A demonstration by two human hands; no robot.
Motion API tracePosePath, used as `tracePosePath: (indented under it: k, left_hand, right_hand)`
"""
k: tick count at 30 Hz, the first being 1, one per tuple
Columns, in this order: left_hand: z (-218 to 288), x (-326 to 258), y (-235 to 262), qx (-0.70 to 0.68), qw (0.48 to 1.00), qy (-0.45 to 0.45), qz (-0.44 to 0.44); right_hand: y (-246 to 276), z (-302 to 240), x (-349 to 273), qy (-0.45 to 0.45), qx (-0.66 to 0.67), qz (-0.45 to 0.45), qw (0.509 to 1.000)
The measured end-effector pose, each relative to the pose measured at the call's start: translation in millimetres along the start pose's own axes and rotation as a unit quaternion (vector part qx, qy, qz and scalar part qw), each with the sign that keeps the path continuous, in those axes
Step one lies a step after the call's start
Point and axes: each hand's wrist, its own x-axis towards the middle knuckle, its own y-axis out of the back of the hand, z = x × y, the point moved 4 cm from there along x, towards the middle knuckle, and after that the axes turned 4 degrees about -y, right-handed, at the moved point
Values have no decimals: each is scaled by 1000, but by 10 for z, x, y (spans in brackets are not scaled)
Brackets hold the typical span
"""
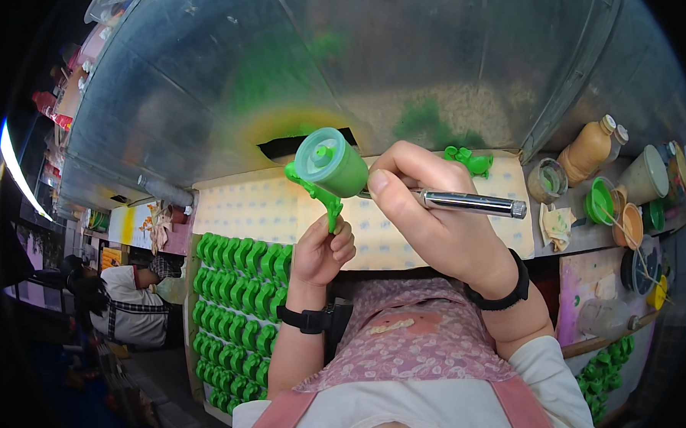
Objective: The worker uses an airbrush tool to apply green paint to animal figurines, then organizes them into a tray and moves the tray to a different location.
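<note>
Your left hand (322, 251) grips 1 small green plastic part (317, 191) upright by its stem. Your right hand (427, 218) clasps the metal airbrush (466, 202), axis horizontal, green cup (331, 162) just above the part.

— What was seen on the work surface (449, 235) at the centre of the frame?
— A pale dotted sheet was spread over it, and green pieces (468, 160) were laid near its upper edge.
— And on the ledge (587, 238) at the right?
— Paint jars (548, 179), a brown bottle (588, 150) and a crumpled rag (557, 225) were kept there.
</note>
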Motion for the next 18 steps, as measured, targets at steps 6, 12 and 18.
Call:
tracePosePath:
  k: [6, 12, 18]
  left_hand:
    - [-36, 5, -44, -56, 998, 12, -24]
    - [-77, -10, -64, -83, 995, 25, -43]
    - [-77, -9, -50, -100, 994, 25, -46]
  right_hand:
    - [-3, 28, -28, 17, 0, 22, 1000]
    - [9, 33, -45, 33, -25, 32, 999]
    - [19, 44, -68, 12, -43, 4, 999]
